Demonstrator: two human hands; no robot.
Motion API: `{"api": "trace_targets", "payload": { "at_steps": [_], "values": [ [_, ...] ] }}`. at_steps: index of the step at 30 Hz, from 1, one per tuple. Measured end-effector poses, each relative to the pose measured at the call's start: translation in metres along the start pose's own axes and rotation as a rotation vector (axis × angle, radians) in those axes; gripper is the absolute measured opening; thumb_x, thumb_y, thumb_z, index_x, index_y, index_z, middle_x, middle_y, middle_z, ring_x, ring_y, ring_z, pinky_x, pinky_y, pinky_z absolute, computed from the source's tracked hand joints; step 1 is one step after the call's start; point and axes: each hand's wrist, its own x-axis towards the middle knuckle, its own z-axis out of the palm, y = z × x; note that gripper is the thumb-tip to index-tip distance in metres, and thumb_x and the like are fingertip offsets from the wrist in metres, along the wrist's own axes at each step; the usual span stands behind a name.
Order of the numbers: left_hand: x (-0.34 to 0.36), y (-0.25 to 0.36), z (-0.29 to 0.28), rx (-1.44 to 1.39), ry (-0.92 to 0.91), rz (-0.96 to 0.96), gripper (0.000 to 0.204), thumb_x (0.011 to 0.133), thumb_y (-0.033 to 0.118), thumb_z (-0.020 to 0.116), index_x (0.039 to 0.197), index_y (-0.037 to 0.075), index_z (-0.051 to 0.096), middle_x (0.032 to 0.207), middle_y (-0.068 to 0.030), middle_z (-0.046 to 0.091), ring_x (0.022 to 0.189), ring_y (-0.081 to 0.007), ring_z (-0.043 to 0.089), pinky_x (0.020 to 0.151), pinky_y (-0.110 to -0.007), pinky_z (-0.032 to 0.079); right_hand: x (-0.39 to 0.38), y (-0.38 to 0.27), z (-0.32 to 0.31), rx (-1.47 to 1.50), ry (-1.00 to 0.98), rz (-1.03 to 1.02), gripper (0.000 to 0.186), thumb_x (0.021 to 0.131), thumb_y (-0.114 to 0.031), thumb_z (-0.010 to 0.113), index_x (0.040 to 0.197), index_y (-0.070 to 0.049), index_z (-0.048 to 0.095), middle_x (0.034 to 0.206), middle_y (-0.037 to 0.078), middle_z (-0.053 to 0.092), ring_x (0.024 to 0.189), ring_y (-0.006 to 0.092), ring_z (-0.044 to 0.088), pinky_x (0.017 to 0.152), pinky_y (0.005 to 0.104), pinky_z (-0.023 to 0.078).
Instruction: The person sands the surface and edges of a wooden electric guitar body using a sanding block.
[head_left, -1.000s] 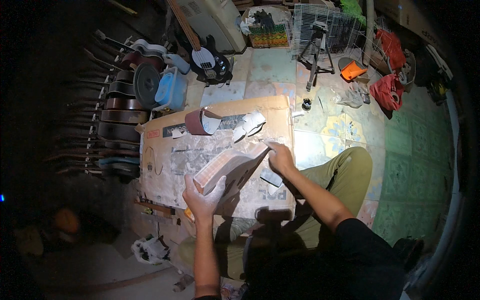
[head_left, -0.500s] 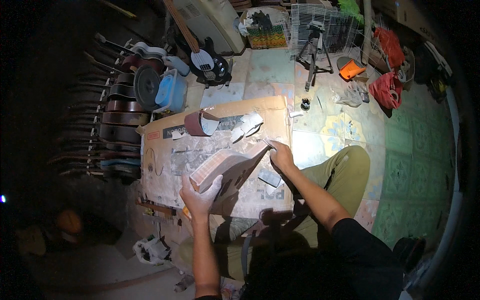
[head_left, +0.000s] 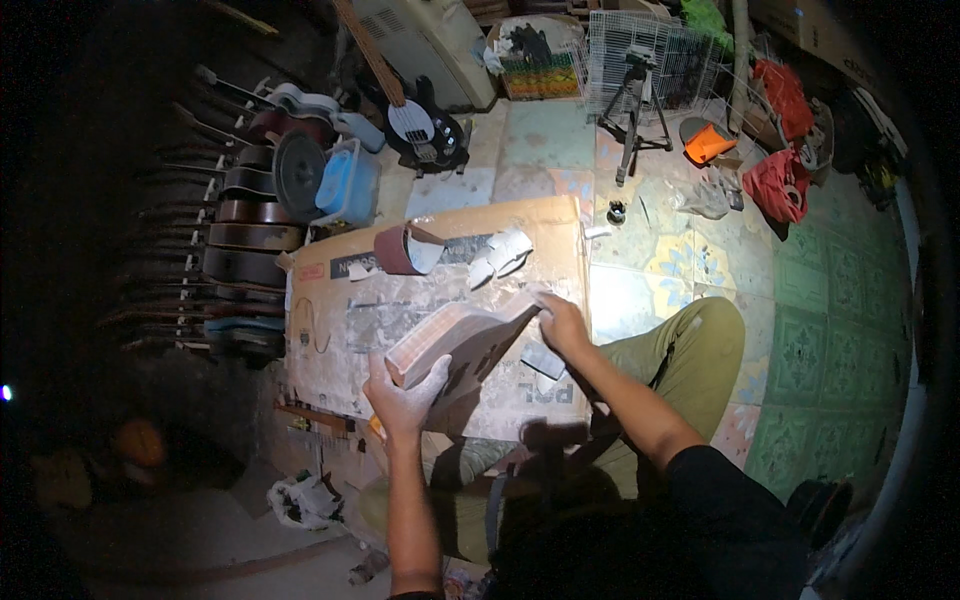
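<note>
My left hand (head_left: 405,395), whitened with dust, grips the lower left end of a curved, pale wooden piece (head_left: 450,335), which is tilted on edge over the cardboard sheet (head_left: 310,370). My right hand (head_left: 560,330) is closed on the piece's upper right end. A small grey block (head_left: 542,360) lies on the cardboard by my right hand. Beyond the piece are a brown sandpaper loop (head_left: 395,250) and torn white paper scraps (head_left: 510,250), both on the cardboard.
A row of guitars (head_left: 250,230) stands at left, near a blue plastic tub (head_left: 350,190). At the back are a black bass guitar (head_left: 430,140), tripod (head_left: 630,130) and wire cage (head_left: 680,70). A red bag (head_left: 775,185) and orange scoop (head_left: 708,143) lie to the right.
The view has shifted slightly. Both hands keep hold of the wooden piece, which has moved very little.
</note>
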Motion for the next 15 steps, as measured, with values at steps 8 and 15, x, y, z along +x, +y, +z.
{"api": "trace_targets", "payload": {
  "at_steps": [8,15],
  "values": [
    [0.015,-0.038,-0.006,-0.246,0.135,0.151,0.051,0.062,0.018,0.092,0.095,-0.003,0.059,0.088,-0.0106,0.068,0.077,-0.0182,0.064,0.071,-0.032,0.053,0.046,0.053,-0.017,0.293,0.074,0.221,0.03,0.087,-0.019,0.059,0.108,0.0,0.069,0.086,0.012,0.072,0.079,0.0283,0.068,0.072,0.0389,0.054],
    [-0.001,-0.187,-0.062,-0.739,0.168,-0.126,0.042,0.08,0.025,0.074,0.111,0.001,0.06,0.103,-0.0058,0.063,0.098,-0.0166,0.058,0.09,-0.032,0.046,0.03,-0.018,-0.042,0.975,-0.426,0.759,0.025,0.094,-0.031,0.061,0.11,-0.011,0.061,0.076,-0.003,0.054,0.055,0.0064,0.048,0.041,0.026,0.041]
  ]
}}
